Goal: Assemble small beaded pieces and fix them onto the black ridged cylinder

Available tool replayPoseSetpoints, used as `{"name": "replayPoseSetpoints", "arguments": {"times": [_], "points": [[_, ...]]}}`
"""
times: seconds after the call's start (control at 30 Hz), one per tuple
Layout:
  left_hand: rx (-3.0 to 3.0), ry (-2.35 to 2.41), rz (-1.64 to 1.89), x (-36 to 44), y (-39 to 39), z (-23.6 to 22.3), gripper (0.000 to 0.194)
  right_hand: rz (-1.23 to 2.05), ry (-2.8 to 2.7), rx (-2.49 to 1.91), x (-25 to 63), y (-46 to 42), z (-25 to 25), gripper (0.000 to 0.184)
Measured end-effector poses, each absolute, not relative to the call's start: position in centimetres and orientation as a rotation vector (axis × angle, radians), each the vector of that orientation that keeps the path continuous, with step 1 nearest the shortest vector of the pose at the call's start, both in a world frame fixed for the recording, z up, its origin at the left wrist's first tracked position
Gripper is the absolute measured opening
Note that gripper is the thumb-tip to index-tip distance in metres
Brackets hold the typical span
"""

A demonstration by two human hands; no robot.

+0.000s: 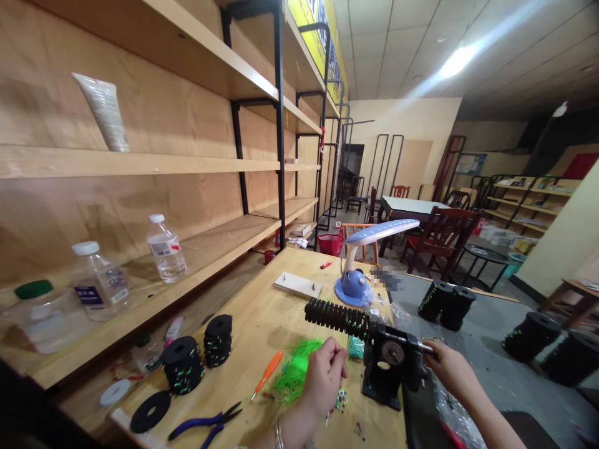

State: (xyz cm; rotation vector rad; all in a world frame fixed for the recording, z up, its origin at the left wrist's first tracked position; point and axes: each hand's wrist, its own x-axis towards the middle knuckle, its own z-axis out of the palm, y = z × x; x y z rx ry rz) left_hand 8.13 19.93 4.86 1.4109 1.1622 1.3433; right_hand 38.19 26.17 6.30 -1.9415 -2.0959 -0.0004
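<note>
A black bench device (386,362) stands on the wooden table, with a round dial-like face on its front. From its left side sticks out a row of black ridged discs (334,317) with small coloured bits along them. My right hand (444,365) is closed round the metal rod (427,347) at the device's right side. Closed in a pinch, my left hand (327,371) hovers in front of the device, just below the disc row; anything between its fingers is too small to make out. Bright green strands (297,371) and small coloured beads (340,402) lie beside it.
An orange screwdriver (267,373) and blue-handled pliers (206,427) lie at the left front. Black disc spools (181,366) stand behind them. A blue desk lamp (353,287) and white board (297,285) sit farther back. More black spools (456,308) stand on the grey table. Shelves hold bottles (166,249).
</note>
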Motion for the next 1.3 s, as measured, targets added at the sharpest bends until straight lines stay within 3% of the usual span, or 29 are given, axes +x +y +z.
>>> {"name": "replayPoseSetpoints", "arguments": {"times": [0.3,0.6,1.3], "points": [[1.549,1.219,1.423,8.1,20.9,5.4,0.029,0.071,-2.123,-1.935,38.2,25.8,4.5,0.025],[1.635,1.263,1.443,7.8,21.6,5.5,0.029,0.142,-2.122,-1.899,37.9,24.3,2.9,0.038],[1.72,1.211,1.417,7.5,21.4,6.7,0.03,0.159,-2.161,-1.866,37.9,22.2,1.5,0.026]]}}
